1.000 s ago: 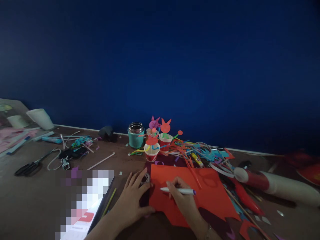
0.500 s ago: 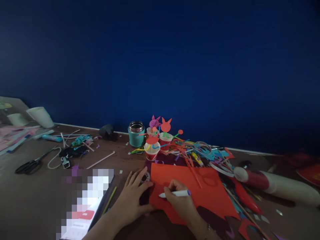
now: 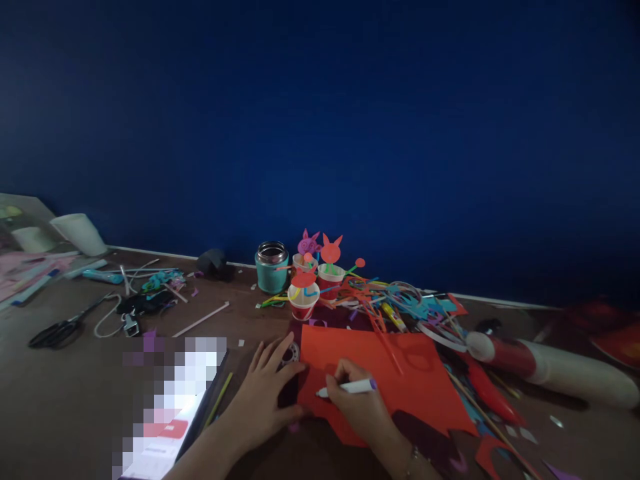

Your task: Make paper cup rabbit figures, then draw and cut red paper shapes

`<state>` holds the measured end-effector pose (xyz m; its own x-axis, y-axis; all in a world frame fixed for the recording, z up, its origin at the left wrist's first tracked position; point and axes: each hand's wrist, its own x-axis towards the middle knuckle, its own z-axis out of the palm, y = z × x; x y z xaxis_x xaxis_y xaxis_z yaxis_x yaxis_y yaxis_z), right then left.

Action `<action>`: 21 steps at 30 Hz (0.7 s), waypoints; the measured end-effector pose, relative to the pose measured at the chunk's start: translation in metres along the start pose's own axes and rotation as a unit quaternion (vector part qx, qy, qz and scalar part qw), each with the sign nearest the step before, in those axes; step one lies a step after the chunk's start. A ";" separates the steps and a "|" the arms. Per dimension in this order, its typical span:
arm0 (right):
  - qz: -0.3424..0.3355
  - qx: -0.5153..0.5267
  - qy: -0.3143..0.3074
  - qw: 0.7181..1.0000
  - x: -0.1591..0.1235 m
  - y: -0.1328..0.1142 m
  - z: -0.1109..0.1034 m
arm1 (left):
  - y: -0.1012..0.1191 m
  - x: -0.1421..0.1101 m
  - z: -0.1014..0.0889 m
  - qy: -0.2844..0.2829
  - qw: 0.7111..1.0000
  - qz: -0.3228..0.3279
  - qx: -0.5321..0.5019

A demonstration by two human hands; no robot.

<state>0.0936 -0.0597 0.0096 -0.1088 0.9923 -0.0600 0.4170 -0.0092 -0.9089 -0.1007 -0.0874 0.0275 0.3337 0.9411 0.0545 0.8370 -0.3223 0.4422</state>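
A white marker (image 3: 357, 387) with a purple end lies in the closed fingers of my right hand (image 3: 353, 400). Its tip points left and is at the left part of a red paper sheet (image 3: 410, 390); whether it touches cannot be made out. My left hand (image 3: 273, 383) rests flat with fingers spread, its fingertips along the sheet's left edge. Beside those fingers is a round dark roll (image 3: 290, 355), partly covered by the hand. Red scissors (image 3: 393, 353) lie across the sheet's upper part. Dark purple paper (image 3: 425, 437) shows beneath its lower edge.
Decorated paper cups (image 3: 303, 303) and a teal metal jar (image 3: 271, 268) stand by the blue wall. Coloured straws and scraps (image 3: 400, 300) pile up behind the sheet. A long white tube (image 3: 575, 373) lies right. Black scissors (image 3: 63, 330) and a blurred lit phone (image 3: 175, 407) are left.
The marker and my right hand have shifted very slightly left, the marker tip a little lower. My left hand stays in place on the sheet's edge.
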 end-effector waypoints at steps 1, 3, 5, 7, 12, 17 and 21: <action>0.000 0.001 0.001 1.000 0.000 0.000 0.000 | 0.000 0.000 0.000 0.001 1.000 0.000 0.000; -0.003 0.001 0.004 1.000 0.000 0.000 0.000 | 0.001 0.000 -0.001 0.003 1.000 -0.001 -0.001; -0.006 -0.001 0.004 1.000 0.000 -0.001 0.000 | 0.001 0.000 -0.001 0.003 1.000 0.001 -0.002; -0.005 -0.001 0.001 1.000 -0.001 -0.002 -0.001 | 0.001 0.000 -0.001 0.001 1.000 0.003 -0.002; 0.009 0.019 -0.011 1.000 -0.001 -0.002 -0.001 | 0.001 0.000 -0.001 0.006 1.000 0.006 -0.003; 0.013 0.015 -0.011 1.000 -0.001 -0.003 -0.001 | 0.003 0.001 -0.002 -0.001 1.000 -0.008 0.001; 0.002 -0.007 -0.002 1.000 -0.001 -0.002 -0.001 | 0.003 0.001 -0.003 -0.006 1.000 -0.001 -0.001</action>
<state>0.0934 -0.0605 0.0118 -0.1098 0.9918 -0.0656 0.4297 -0.0121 -0.9029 -0.0995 -0.0874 0.0312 0.3366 0.9407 0.0435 0.8369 -0.3200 0.4441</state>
